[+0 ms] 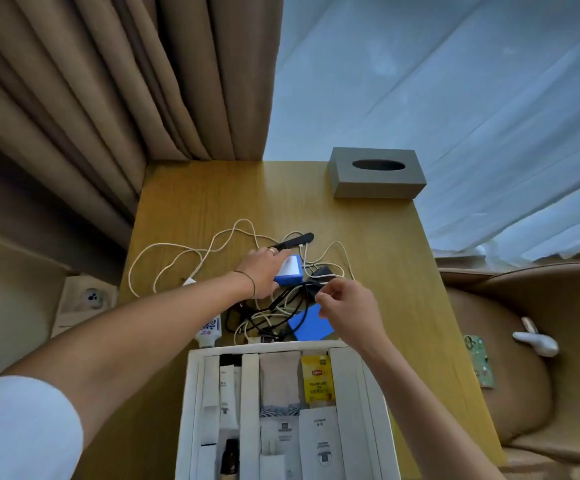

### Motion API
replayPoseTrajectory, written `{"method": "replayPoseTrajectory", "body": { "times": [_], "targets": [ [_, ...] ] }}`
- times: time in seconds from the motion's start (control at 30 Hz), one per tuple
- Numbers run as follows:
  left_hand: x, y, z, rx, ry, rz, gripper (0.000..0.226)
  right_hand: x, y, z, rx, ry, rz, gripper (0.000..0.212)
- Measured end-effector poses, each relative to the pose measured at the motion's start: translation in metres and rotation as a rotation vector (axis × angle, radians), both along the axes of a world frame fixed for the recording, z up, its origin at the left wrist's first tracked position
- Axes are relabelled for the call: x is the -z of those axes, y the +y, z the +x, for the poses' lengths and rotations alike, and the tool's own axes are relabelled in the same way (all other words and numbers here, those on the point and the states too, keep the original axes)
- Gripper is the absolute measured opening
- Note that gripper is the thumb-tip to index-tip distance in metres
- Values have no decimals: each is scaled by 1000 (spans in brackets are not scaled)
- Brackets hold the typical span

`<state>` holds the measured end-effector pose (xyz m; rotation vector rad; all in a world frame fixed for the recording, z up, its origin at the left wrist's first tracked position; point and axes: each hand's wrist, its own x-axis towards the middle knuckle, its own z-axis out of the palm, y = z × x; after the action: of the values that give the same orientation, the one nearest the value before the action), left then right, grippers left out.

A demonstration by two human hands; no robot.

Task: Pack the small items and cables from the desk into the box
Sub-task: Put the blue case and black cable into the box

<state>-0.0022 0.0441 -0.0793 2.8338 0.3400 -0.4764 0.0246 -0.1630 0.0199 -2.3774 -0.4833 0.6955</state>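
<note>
Cables, black and white, lie tangled at the centre of the frame on the wooden desk, just above the white box that fills the lower middle. I see my left hand reaching in from the lower left, fingers stretched nearly flat over a blue and white case, with the fingertips near a black pen-like stick; I cannot tell whether it grips anything. My right hand comes from the lower right, its fingers curled and pinching a black cable plug at the top of the tangle. A white cord loops out toward the left of the desk. Below the right hand a blue card lies flat, touching the box's upper rim. A small white tube with a blue pattern stands just left of the tangle. Inside the box, dividers separate white sachets, a dark bottle and a yellow tea bag. A grey tissue box sits at the desk's upper right corner. Brown curtains hang in the upper left.
</note>
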Motion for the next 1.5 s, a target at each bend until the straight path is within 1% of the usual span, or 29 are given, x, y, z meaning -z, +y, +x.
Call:
{"method": "replayPoseTrajectory", "body": {
  "times": [0.1,0.23,0.3,0.43,0.5,0.6,0.67,0.7,0.73,0.8,0.83,0.87,0.9,0.97,1.0,1.07,1.17,1.23,1.33,1.37,1.43,1.5],
  "targets": [
    [6,1,11,8,7,8,84,5,-9,5,13,22,5,13],
    [6,4,13,-65,-46,-21,79,9,-18,14,19,57,36,12],
    [4,6,6,-119,-94,-28,78,10,-20,17,13,64,100,12],
    [-12,9,-14,-220,-249,-78,83,12,-12,23,-1,21,183,11],
    [-26,11,-25,-263,-327,-89,81,13,-2,26,-30,-2,191,14],
    [-52,10,-42,-347,-424,-145,80,10,14,25,-78,-11,228,29],
    [-73,7,-50,-446,-510,-225,81,7,26,22,-120,-1,272,39],
    [-83,4,-54,-492,-567,-272,82,5,31,20,-140,15,300,40],
    [-93,2,-58,-530,-624,-323,85,3,37,17,-148,43,333,38],
    [-112,-3,-66,-604,-711,-465,91,-4,47,13,-108,123,428,24],
    [-120,-5,-70,-649,-742,-568,92,-8,50,13,-77,152,482,18],
    [-128,-8,-75,-702,-767,-691,89,-14,51,13,-55,170,532,16],
    [-134,-11,-80,-765,-780,-824,86,-20,50,14,-46,199,581,18],
    [-144,-19,-91,-904,-764,-1027,82,-33,46,14,-56,325,690,25],
    [-146,-22,-97,-953,-751,-1069,80,-40,43,13,-59,391,743,26],
    [-146,-29,-111,-995,-732,-1080,73,-51,38,9,-53,453,784,26],
    [-143,-37,-136,-992,-684,-1110,65,-65,30,3,-57,536,772,26],
    [-142,-40,-153,-944,-632,-1150,55,-73,26,0,-87,599,766,26],
    [-147,-41,-174,-791,-495,-1197,35,-83,22,-1,-144,670,755,23],
    [-149,-43,-181,-732,-434,-1187,35,-85,20,0,-161,712,756,21],
    [-152,-46,-192,-636,-310,-1142,47,-88,18,0,-195,788,727,20],
    [-152,-52,-202,-571,-178,-1122,50,-88,15,-2,-233,798,629,23]
  ]
}}
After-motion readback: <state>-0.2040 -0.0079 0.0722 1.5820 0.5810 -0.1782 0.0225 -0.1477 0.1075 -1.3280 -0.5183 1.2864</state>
